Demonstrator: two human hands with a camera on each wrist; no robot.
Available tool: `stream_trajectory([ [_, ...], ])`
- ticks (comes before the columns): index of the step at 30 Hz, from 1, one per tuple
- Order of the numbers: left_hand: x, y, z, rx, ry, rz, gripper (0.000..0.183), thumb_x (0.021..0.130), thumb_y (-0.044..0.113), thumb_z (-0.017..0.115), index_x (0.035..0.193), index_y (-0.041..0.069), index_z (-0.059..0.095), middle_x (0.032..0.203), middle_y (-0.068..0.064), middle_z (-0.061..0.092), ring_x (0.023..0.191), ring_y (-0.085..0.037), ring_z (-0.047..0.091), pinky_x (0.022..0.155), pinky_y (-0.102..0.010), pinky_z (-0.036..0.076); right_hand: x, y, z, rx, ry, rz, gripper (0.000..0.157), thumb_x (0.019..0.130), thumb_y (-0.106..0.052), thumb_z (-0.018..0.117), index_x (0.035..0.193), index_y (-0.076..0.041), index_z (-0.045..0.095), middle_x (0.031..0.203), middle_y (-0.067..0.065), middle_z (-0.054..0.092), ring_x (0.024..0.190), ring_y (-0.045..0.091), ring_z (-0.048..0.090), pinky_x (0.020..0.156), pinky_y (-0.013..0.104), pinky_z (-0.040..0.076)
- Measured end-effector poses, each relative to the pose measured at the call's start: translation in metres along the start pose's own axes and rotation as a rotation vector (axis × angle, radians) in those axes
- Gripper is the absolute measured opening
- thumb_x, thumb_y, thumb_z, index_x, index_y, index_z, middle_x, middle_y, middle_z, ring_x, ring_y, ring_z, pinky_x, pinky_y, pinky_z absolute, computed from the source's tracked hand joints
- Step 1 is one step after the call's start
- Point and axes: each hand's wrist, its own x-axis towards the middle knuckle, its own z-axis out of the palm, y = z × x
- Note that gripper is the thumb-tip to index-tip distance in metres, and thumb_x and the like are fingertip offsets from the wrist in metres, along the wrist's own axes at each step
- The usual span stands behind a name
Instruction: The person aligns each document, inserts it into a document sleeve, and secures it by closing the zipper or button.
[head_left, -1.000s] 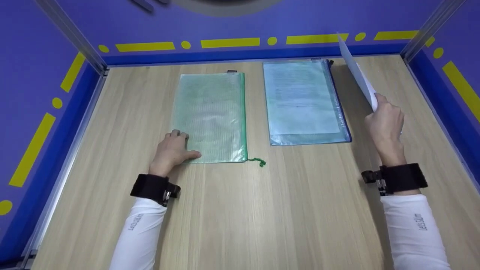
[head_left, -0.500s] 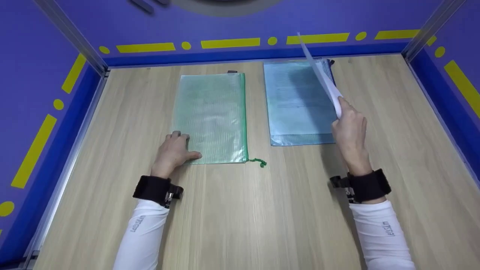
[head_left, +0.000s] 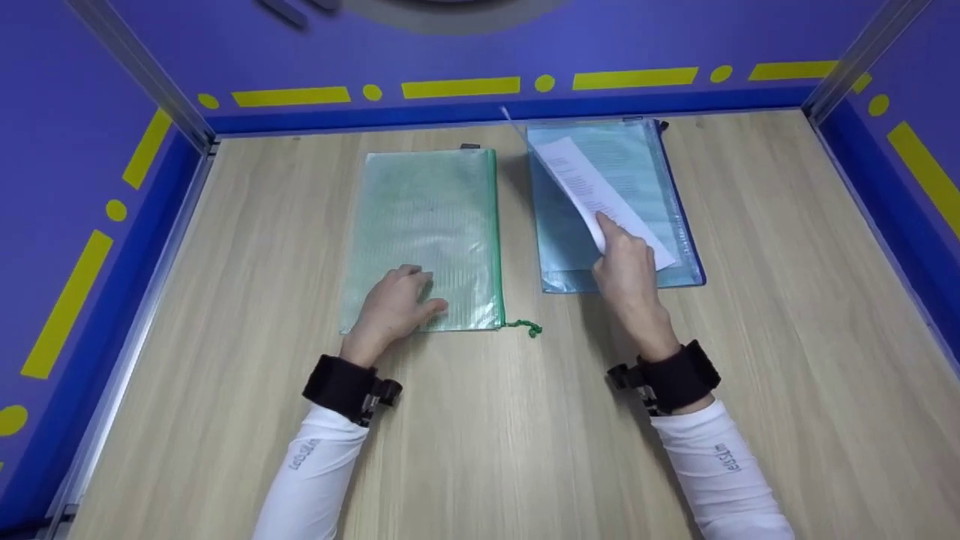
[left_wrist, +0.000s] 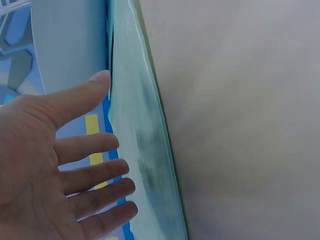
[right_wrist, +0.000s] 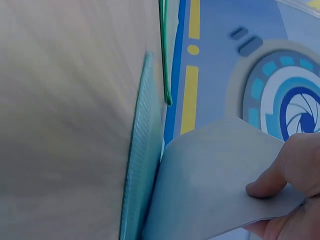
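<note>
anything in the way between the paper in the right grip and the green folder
Only the left grip, which is over the lower part of the green folder. Nothing visible stands between the paper, held by the right grip above the blue folder, and the green folder's upper part.

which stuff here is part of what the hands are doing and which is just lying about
Part of the work, it seems:
paper, gripped by the right hand
green pouch, under the left hand

Probably just lying about:
blue pouch with a printed sheet inside, neither hand gripping it
</note>
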Motion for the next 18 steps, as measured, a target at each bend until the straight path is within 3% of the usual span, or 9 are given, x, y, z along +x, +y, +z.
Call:
stream_trajectory([
  [3,0.007,0.012,0.007,-0.098,0.030,0.030,0.056,0.096,0.040,0.062,0.139,0.004,0.056,0.146,-0.017,0.053,0.138,-0.035,0.049,0.115,-0.047,0.039,-0.005,-0.005,0.007,-0.005,-0.021,-0.026,0.060,0.078,0.023,0.048,0.135,0.006,0.056,0.127,0.031,0.062,0.107,0.048,0.066,0.085,0.056,0.057],
  [10,0.028,0.038,0.020,-0.495,0.122,0.032,0.050,0.101,0.037,0.056,0.140,0.006,0.055,0.139,-0.012,0.062,0.128,-0.027,0.059,0.108,-0.041,0.048,-0.012,-0.011,0.017,-0.033,-0.083,-0.073,0.064,0.075,0.022,0.049,0.136,0.005,0.055,0.120,0.031,0.066,0.099,0.048,0.069,0.079,0.055,0.058],
  [14,0.041,0.050,0.024,-0.615,0.117,0.031,0.051,0.102,0.036,0.054,0.141,0.003,0.054,0.137,-0.014,0.063,0.128,-0.027,0.059,0.108,-0.041,0.048,-0.014,-0.014,0.019,-0.044,-0.132,-0.093,0.065,0.076,0.021,0.050,0.138,0.003,0.055,0.120,0.030,0.067,0.100,0.047,0.069,0.081,0.055,0.057],
  [18,0.052,0.063,0.026,-0.710,0.086,-0.018,0.051,0.103,0.040,0.051,0.136,0.001,0.057,0.130,-0.014,0.065,0.121,-0.025,0.062,0.103,-0.038,0.050,-0.017,-0.019,0.020,-0.040,-0.184,-0.104,0.064,0.077,0.021,0.051,0.139,0.002,0.054,0.122,0.028,0.067,0.104,0.044,0.068,0.081,0.054,0.057],
])
